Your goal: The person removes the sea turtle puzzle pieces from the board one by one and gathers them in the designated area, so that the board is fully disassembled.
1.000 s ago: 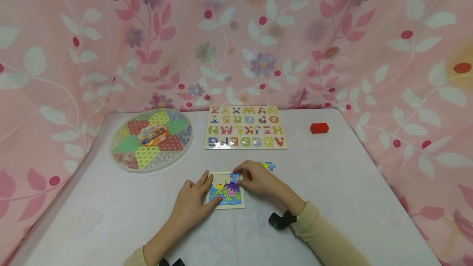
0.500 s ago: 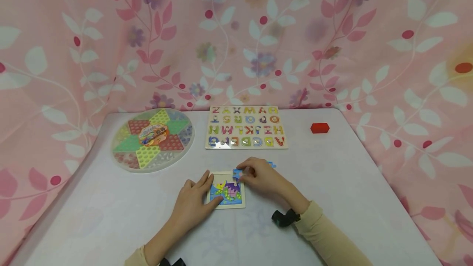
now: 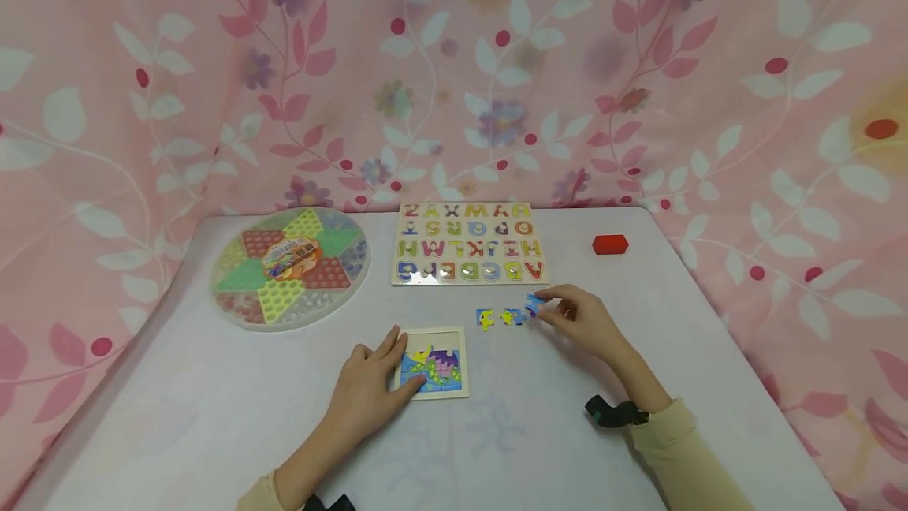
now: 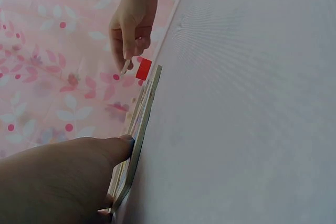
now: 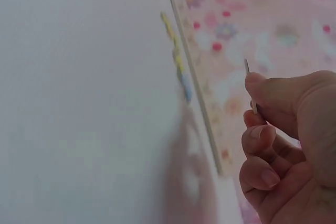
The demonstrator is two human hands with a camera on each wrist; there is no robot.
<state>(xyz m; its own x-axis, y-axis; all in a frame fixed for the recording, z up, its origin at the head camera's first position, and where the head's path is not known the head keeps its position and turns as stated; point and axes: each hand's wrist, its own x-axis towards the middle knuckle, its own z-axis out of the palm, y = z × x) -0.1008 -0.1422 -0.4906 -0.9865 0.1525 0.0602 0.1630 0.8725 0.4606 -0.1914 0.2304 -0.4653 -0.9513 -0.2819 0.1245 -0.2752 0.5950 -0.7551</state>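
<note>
A small wooden-framed puzzle (image 3: 441,397) lies on the table, its lower part filled with coloured pieces and its upper strip bare. My left hand (image 3: 372,393) rests over its left edge, thumb on the pieces and fingers along the frame. Pinched between the thumb and index finger of my right hand (image 3: 585,323) is a blue and purple piece (image 3: 534,305), raised off the table in the right wrist view. Just left of it lie two yellow and blue pieces, one (image 3: 485,318) apart from the other (image 3: 509,317).
Behind the loose pieces lies an alphabet board (image 3: 470,245). A round Chinese checkers set (image 3: 292,269) is at the back left, and a red block (image 3: 610,244) at the back right. A pink floral curtain (image 3: 454,77) hangs behind the table.
My right hand has lifted a piece from the frame's upper right corner and carried it right and back, uncovering the two loose pieces. My left hand has stayed on the frame.
</note>
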